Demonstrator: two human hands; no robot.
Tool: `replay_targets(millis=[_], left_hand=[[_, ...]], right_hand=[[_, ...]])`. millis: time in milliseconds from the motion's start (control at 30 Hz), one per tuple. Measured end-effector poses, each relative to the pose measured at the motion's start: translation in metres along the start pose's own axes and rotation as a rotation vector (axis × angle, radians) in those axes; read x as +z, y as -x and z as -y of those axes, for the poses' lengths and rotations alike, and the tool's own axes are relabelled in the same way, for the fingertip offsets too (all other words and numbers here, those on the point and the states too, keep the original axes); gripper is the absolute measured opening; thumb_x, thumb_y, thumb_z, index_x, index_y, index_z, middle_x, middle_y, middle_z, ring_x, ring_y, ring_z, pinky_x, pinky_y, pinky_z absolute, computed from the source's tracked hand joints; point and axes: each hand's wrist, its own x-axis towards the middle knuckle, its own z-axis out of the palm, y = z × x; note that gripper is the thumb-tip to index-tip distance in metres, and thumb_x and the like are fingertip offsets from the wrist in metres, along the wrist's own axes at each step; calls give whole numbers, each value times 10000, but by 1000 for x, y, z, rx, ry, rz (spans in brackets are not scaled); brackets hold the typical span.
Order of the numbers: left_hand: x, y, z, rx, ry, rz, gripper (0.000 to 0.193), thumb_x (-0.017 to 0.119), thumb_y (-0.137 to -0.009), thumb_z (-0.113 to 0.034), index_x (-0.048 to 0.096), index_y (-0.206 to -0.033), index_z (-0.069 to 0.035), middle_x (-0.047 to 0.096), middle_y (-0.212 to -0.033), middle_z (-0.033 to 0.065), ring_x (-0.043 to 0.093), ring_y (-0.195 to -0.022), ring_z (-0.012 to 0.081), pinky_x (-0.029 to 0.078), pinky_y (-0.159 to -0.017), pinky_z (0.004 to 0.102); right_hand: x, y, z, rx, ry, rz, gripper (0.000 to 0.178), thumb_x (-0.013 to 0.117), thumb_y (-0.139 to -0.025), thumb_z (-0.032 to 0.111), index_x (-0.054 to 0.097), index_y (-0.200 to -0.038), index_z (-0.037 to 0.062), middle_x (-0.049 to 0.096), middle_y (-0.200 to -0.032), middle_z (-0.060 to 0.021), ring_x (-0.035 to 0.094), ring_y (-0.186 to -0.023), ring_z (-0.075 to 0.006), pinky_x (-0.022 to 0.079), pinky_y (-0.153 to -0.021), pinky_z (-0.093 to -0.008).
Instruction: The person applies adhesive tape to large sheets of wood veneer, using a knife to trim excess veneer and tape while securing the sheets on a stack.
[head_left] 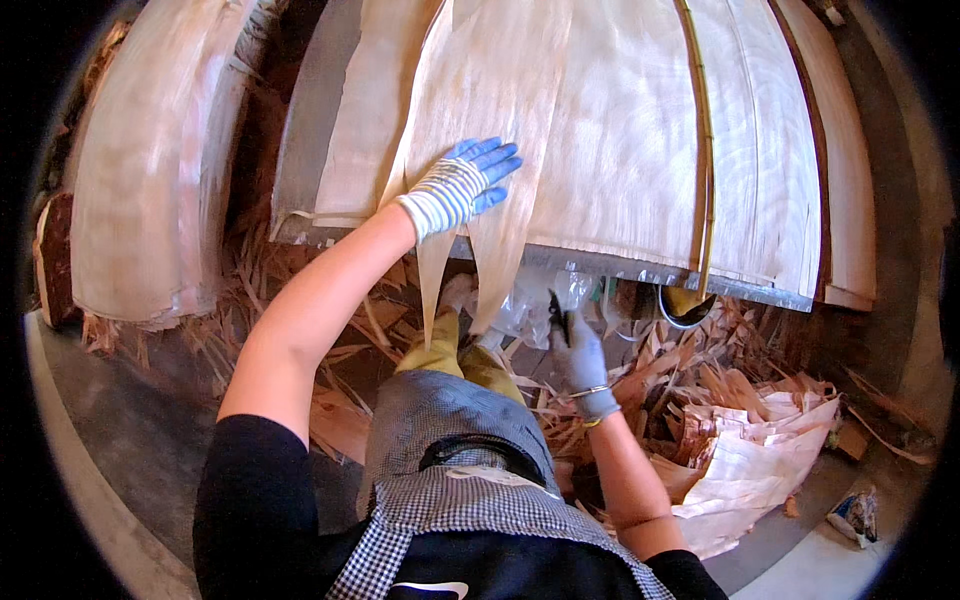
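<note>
The left hand (458, 190), in a glove with a blue palm side and a blue-and-white striped back, lies flat on a pale veneer sheet (480, 90) near the front edge of the worktop (310, 130); its grip is wide, the fingers extended toward the right and closed around nothing. Below that hand, two tapering veneer tails (500, 265) hang past the worktop's metal edge, a gap between them, their points near the person's knees. More pale veneer (630, 140) covers the worktop to the right, crossed lengthwise by a long, slim yellowish rod (703, 140) whose near end sticks out over a round container (686, 306) beneath the edge. The right hand (580, 362), in a grey glove with a yellow band at the cuff, is lower down, short of the worktop and just beside some clear plastic (530, 308). A dark, narrow shape shows at its fingers — perhaps a tool, perhaps only dark fingertips — so I cannot tell whether that grip holds anything. To the left stands another veneer stack (145, 170), well apart from the hands. Torn scraps (340, 420) litter the floor, and a heap of crumpled veneer (755, 450) lies at the lower right, beyond the right forearm.
</note>
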Motion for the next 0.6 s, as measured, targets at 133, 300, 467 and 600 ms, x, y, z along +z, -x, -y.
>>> replay_targets(millis=[133, 300, 467, 600], left_hand=[[8, -4, -6, 103, 21, -3, 519, 522, -786, -253, 413, -1268, -94, 345, -1364, 83, 329, -1246, 251, 236, -1035, 399], [14, -6, -1, 200, 71, 83, 544, 508, -791, -267, 380, -1296, -110, 312, -1386, 74, 307, -1263, 215, 213, -1044, 409], [6, -9, -5, 192, 84, 134, 510, 521, -780, -343, 424, -1270, -240, 290, -1394, 87, 300, -1257, 283, 216, -1030, 446], [5, -10, 0, 192, 85, 150, 508, 515, -786, -349, 423, -1272, -231, 285, -1397, 86, 300, -1258, 274, 214, -1030, 447]], right_hand=[[-27, -51, 50, -440, 436, -14, 166, 496, -824, 155, 499, -972, 79, 567, -704, -169, 592, -659, -348, 466, -534, -426], [-5, -104, 73, -584, 776, 236, 142, 460, -825, 157, 494, -951, 100, 585, -729, -108, 621, -672, -288, 493, -538, -393], [10, -114, 60, -552, 823, 223, 158, 469, -824, 178, 490, -967, 112, 598, -738, -110, 621, -616, -284, 491, -477, -401], [-38, -103, -1, -269, 901, 251, 168, 465, -820, 181, 497, -969, 113, 627, -874, -108, 631, -617, -285, 494, -462, -407]])
